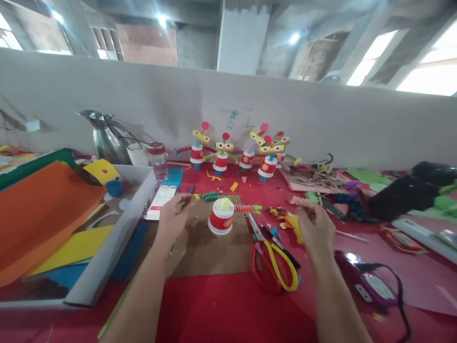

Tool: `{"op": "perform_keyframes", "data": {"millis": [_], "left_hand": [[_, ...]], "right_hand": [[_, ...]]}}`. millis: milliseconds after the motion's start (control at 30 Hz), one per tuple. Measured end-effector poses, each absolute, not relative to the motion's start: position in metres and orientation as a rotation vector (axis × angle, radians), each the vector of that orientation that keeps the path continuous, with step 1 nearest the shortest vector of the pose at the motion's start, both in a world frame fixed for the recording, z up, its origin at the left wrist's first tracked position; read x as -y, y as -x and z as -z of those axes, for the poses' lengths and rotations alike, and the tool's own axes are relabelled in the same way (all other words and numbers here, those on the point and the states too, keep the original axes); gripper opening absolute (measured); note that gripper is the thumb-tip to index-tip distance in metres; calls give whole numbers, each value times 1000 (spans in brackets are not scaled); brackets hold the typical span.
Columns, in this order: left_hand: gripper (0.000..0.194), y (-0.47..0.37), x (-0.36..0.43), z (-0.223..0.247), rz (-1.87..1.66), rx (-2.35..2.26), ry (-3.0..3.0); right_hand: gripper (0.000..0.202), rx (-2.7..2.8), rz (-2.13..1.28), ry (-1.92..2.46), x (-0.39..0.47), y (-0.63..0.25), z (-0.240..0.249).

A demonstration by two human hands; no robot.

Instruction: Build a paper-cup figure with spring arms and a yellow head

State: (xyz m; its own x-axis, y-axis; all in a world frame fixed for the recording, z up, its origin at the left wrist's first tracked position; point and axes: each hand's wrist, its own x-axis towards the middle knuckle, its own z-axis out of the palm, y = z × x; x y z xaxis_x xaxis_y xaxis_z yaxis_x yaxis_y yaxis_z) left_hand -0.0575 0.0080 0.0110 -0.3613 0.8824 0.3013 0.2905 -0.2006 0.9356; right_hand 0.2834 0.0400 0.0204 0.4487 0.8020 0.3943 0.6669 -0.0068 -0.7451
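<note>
A red and white paper cup stands upside down on a brown cardboard sheet. A yellow piece lies on its top, and a pink folded paper spring with a green end sticks out on its right. My left hand pinches a small yellow and orange folded strip; a dark green paper spring lies just beyond it. My right hand is closed at a pale pink folded strip, above yellow scraps. Scissors with red and yellow handles lie between cup and right hand.
Several finished cup figures stand along the wall. At left are a white tray of coloured paper, a phone, a jar and a steel jug. A purple device with a cord lies at right.
</note>
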Motion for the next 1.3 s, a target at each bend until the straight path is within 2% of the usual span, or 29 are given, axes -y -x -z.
{"op": "perform_keyframes", "data": {"millis": [33, 100, 233, 467, 700, 867, 1067, 1167, 1300], "left_hand": [[25, 56, -7, -14, -1635, -1500, -1318], [29, 54, -4, -20, -1691, -1341, -1238], [33, 54, 0, -29, -1783, -1090, -1088], [27, 57, -5, -28, -1862, -939, -938], [30, 57, -4, -26, -1811, -996, -992], [29, 57, 1, -25, -1713, -1080, -1080], [27, 54, 5, -29, -1673, -1080, -1141], [26, 52, 8, -32, -1631, -1070, -1161], [23, 49, 13, -37, -1609, -1049, -1169]], "right_hand": [[31, 1371, -136, 1974, -43, -295, -16], [29, 1411, -154, 2120, -49, -311, -9], [11, 1473, -276, 2201, -55, -320, 2], [23, 1406, -448, 2182, -62, -325, 6], [7, 1200, -656, 1785, -47, -306, -19], [32, 1004, -1121, 1246, -15, -279, -44], [21, 1020, -1466, 1005, 18, -253, -68], [23, 975, -1498, 996, 24, -240, -71], [25, 1067, -1313, 988, 30, -220, -69]]}}
